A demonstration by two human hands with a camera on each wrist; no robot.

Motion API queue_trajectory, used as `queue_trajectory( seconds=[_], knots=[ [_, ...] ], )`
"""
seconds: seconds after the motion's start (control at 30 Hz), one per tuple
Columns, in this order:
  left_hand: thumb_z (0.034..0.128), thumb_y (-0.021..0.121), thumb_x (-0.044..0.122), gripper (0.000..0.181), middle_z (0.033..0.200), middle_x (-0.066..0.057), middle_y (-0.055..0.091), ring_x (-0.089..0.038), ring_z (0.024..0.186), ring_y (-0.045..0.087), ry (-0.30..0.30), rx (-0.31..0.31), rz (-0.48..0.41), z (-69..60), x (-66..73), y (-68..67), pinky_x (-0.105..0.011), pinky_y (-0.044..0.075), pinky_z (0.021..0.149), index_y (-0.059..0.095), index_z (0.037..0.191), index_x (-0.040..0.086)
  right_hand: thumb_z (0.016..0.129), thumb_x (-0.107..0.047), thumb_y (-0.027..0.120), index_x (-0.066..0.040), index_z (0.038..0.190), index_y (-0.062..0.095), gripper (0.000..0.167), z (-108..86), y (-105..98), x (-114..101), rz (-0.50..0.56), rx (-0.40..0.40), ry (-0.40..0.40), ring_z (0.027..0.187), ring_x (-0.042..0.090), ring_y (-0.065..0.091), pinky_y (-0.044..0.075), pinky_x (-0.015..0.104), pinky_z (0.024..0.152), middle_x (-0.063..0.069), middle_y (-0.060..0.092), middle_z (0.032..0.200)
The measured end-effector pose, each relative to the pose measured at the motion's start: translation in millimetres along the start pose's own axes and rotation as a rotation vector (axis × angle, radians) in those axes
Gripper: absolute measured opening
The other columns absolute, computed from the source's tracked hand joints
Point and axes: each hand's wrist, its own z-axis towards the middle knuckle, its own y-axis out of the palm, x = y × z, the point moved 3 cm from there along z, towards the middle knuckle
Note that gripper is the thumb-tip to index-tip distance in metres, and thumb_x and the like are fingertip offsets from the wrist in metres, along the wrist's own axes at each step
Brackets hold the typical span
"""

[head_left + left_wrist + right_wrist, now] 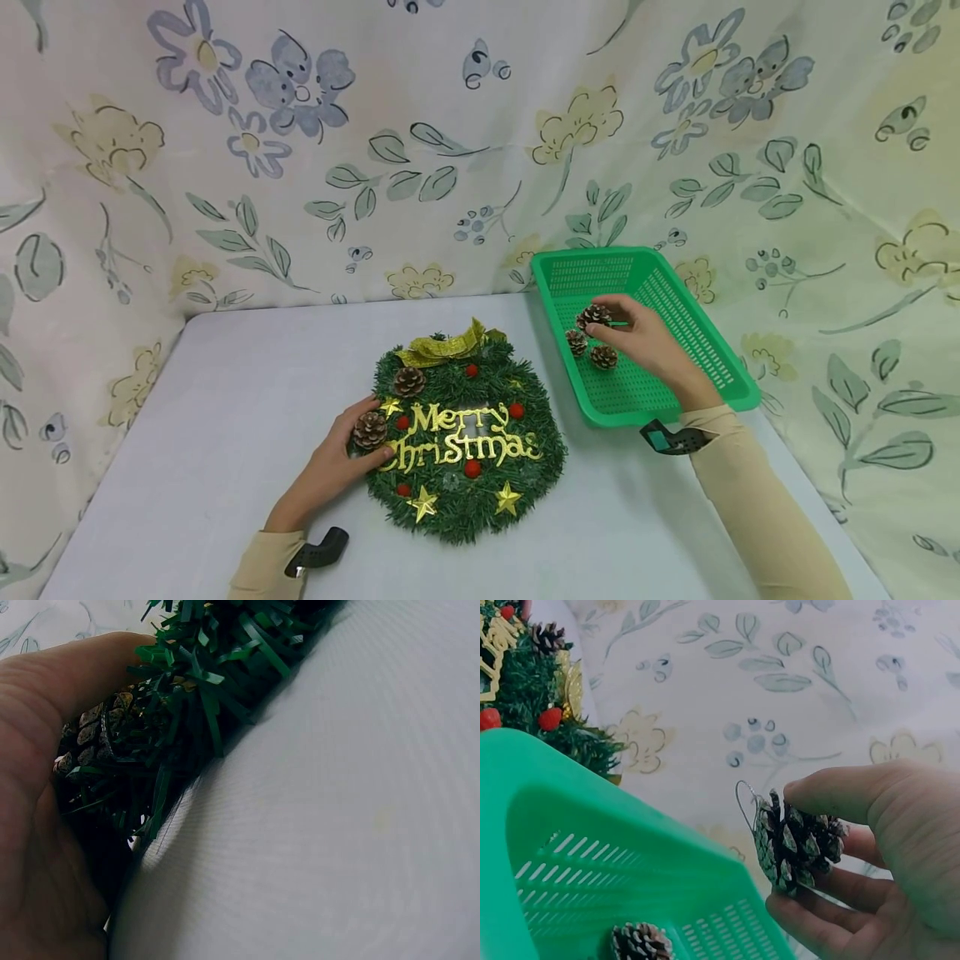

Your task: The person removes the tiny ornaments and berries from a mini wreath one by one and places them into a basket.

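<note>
A green tinsel wreath (457, 521) lies flat on the table, bearing gold "Merry Christmas" lettering (465, 433), red berries, gold stars, a gold ribbon (442, 346) and two pine cones. At its left edge my left hand (337, 454) grips the greenery, thumb and fingers to either side of one wreath pine cone (370, 430). My right hand (648, 337) pinches a loose pine cone (799, 844) above the green basket (660, 418). From that cone a thin wire loop (744, 799) sticks out. Two more pine cones (603, 357) lie in the basket below.
The basket stands at the table's right rear, its perforated walls rising beside the right hand. A floral curtain (420, 208) hangs right behind the white table (247, 400). Black wrist cameras (318, 552) are strapped to both forearms.
</note>
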Motion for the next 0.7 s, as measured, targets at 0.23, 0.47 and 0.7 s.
queue_trajectory(
  seconds=[0.23, 0.47, 0.7],
  knots=[
    [0.0927, 0.074, 0.041, 0.08, 0.168, -0.015, 0.022, -0.047, 0.153, 0.02, 0.007, -0.001, -0.001, 0.2, 0.0, 0.2, -0.077, 0.027, 0.113, 0.031, 0.158, 0.023, 0.098, -0.042, 0.067, -0.016, 0.148, 0.048, 0.059, 0.8, -5, 4, -0.009, 0.021, -0.003, 0.139, 0.037, 0.049, 0.049, 0.059, 0.103, 0.014, 0.053, 0.147],
    [0.0923, 0.074, 0.042, 0.08, 0.168, -0.014, 0.021, -0.048, 0.153, 0.02, 0.005, -0.001, 0.0, -0.1, -0.3, -0.5, -0.077, 0.027, 0.112, 0.031, 0.158, 0.024, 0.099, -0.043, 0.066, -0.015, 0.149, 0.046, 0.061, 3.5, -9, 11, -0.021, 0.036, 0.015, 0.14, 0.038, 0.046, 0.046, 0.06, 0.106, 0.015, 0.051, 0.149],
    [0.0921, 0.074, 0.041, 0.08, 0.168, -0.014, 0.021, -0.047, 0.153, 0.019, 0.001, 0.0, -0.006, -0.1, -1.7, 0.1, -0.077, 0.027, 0.112, 0.032, 0.158, 0.025, 0.099, -0.042, 0.065, -0.014, 0.152, 0.044, 0.063, 6.6, -13, 14, 0.005, 0.038, 0.032, 0.143, 0.039, 0.043, 0.042, 0.061, 0.109, 0.015, 0.046, 0.154]
  ],
)
